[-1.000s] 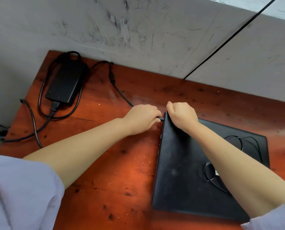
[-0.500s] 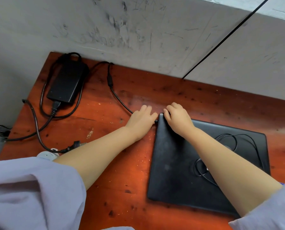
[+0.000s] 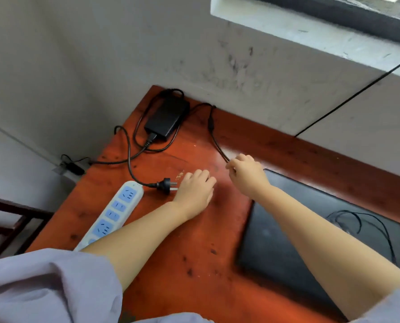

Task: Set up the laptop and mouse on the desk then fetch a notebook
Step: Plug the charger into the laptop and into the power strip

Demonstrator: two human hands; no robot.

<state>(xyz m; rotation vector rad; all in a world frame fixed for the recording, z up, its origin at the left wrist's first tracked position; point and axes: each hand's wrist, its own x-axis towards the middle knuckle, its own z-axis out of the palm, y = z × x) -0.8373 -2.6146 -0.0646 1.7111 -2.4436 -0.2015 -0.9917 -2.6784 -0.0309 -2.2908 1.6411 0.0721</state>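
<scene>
Desk [image 3: 194, 264]: red-brown wood, speckled with dark marks and pale crumbs, pushed into a corner of scuffed grey wall [image 3: 101, 54]. A pale window ledge [image 3: 311, 29] runs above at upper right.

Laptop [image 3: 287, 241]: black, lid closed, flat on the desk's right half. A thin black looped cord [image 3: 366, 220] lies on the lid; the mouse itself cannot be made out.

Power adapter [image 3: 166, 117]: black brick at the far left corner, cables coiled around it.

Charger cable [image 3: 217, 143]: runs from the adapter toward the laptop's far corner.

Wall plug [image 3: 165, 184]: black, pronged, loose on the desk, unplugged.

Power strip [image 3: 115, 210]: white with blue sockets, near the left edge, just beside the plug.

Left hand [image 3: 195, 190]: palm down, fingers loosely spread, empty, fingertips just beside the plug prongs.

Right hand [image 3: 248, 176]: fingers curled, pinching the charger cable at the laptop's far left corner.
</scene>
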